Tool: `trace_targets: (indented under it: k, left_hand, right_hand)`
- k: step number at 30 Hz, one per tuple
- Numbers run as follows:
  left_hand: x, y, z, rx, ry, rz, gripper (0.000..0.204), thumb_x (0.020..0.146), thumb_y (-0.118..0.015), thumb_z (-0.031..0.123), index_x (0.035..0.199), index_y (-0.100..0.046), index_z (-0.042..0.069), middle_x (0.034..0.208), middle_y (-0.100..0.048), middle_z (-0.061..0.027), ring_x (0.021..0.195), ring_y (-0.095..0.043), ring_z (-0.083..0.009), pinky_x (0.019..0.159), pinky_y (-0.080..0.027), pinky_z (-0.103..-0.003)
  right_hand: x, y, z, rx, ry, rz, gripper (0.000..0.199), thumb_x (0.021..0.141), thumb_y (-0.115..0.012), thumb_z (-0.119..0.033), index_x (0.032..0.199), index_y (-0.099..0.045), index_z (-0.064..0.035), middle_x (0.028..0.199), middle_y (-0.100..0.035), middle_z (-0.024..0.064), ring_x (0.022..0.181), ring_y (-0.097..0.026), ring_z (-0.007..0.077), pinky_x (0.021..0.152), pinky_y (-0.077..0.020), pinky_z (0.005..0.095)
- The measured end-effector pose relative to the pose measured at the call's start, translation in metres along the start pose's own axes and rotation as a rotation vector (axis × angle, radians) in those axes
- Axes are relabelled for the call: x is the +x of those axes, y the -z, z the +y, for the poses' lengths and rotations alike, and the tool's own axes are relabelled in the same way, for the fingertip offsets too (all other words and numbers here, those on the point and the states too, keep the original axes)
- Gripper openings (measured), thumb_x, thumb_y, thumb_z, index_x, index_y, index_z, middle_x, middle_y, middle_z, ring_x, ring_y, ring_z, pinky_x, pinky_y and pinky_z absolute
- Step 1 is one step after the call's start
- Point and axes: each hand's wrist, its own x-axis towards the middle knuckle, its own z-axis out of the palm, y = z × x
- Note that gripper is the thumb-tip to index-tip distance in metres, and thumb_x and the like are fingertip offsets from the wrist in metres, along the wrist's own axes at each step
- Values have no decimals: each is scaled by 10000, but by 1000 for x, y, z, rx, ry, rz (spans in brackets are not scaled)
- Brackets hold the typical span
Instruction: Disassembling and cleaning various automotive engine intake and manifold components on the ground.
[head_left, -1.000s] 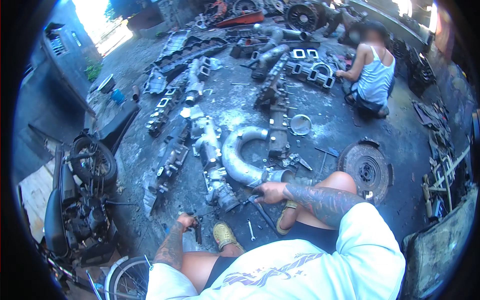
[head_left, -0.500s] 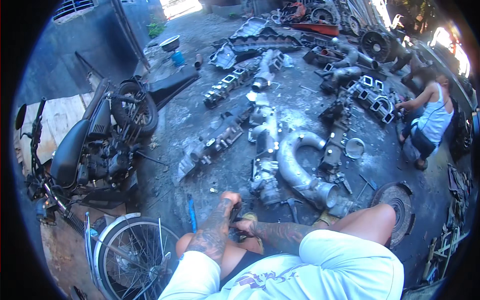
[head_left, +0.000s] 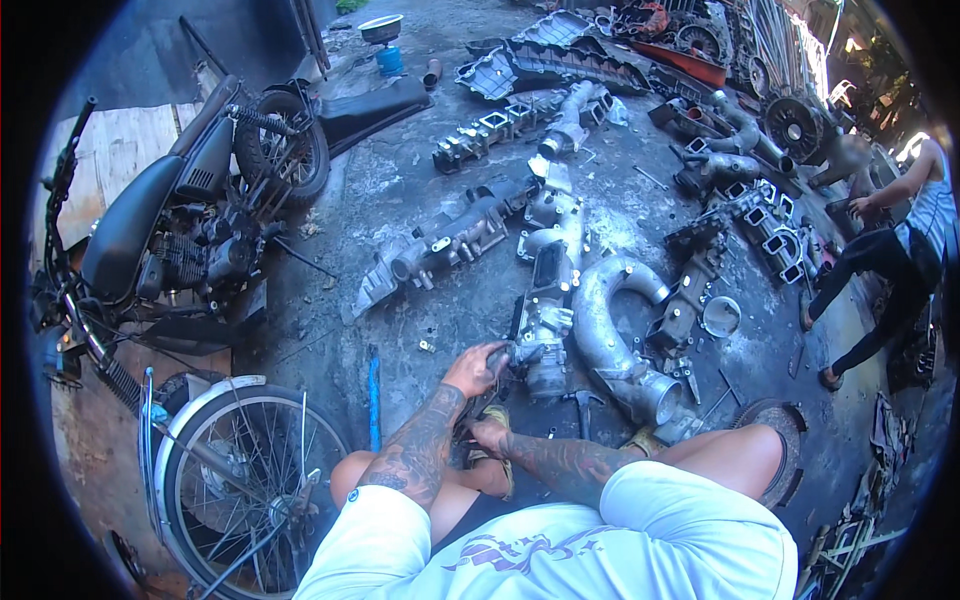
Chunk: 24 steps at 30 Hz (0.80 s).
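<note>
I squat on a dark, oily concrete floor. My left hand (head_left: 476,366) reaches forward and is closed on the near end of a long grey cast engine manifold (head_left: 548,290) lying straight ahead. Lower down, my right hand (head_left: 487,433) rests by my yellow sandal (head_left: 497,415), between my knees; its fingers are partly hidden and I cannot make out anything in them. A small hammer (head_left: 581,402) lies just right of the manifold's near end. A large curved aluminium pipe (head_left: 612,320) lies beside the manifold on the right.
A black motorcycle (head_left: 175,235) stands at left, with a spoked wheel (head_left: 240,475) near my left knee. A blue bar (head_left: 372,388) lies on the floor. Several manifolds and engine castings (head_left: 450,245) are spread ahead. Another person (head_left: 890,255) bends at far right. A rusty disc (head_left: 785,430) sits beside my right knee.
The view has swung left and closer. My left hand moved forward from near my foot onto the manifold's end. The right hand has stayed low by the sandal.
</note>
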Motion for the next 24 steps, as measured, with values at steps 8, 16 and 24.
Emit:
trace_targets:
  k: [8, 16, 24]
  left_hand:
    - [0, 2, -36, 137, 311, 123, 358, 900, -462, 320, 1093, -603, 54, 1074, -599, -221, 1014, -551, -383, 897, -424, -438]
    - [-1, 4, -29, -34, 447, 89, 470, 907, -460, 391, 1211, -524, 39, 1191, -551, -203, 1114, -507, -374, 963, -383, -417]
    - [-4, 29, 7, 131, 205, -182, 793, 643, -765, 488, 1249, -508, 45, 1125, -593, -213, 1074, -562, -337, 923, -436, -374]
  right_hand:
    - [-36, 53, 5, -542, 492, 3, 396, 900, -501, -307, 1057, -564, 52, 895, -634, 222, 779, -626, 255, 668, -494, 356]
    - [-62, 141, -171, -1366, 323, 97, 454, 815, -585, -435, 957, -640, -8, 957, -638, 204, 929, -616, 323, 800, -482, 407]
    - [-49, 147, -171, -1207, 289, 276, 502, 752, -669, -461, 1024, -641, -40, 1045, -632, 174, 982, -606, 313, 837, -474, 388]
